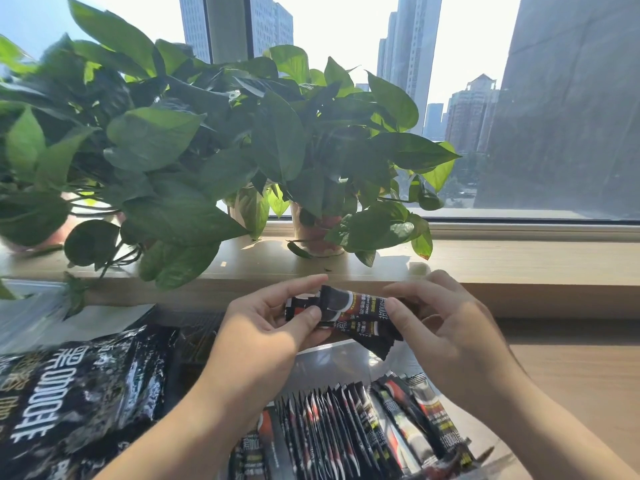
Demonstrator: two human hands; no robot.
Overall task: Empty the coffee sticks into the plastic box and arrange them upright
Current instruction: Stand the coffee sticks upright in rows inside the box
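Both hands hold a small bundle of black coffee sticks (349, 315) level above the far end of the clear plastic box (332, 362). My left hand (273, 327) pinches the bundle's left end between thumb and fingers. My right hand (446, 327) grips its right end. Inside the box, several black and red sticks (363, 431) stand on edge in a tight row, leaning slightly. The big black coffee bag (79, 403) lies flat to the left of the box.
Leafy potted plants (166, 150) fill the window sill (502, 268) behind the hands, some leaves hanging over the desk. A clear plastic sheet or lid (31, 317) lies at the far left. Wooden desk surface (571, 382) extends to the right.
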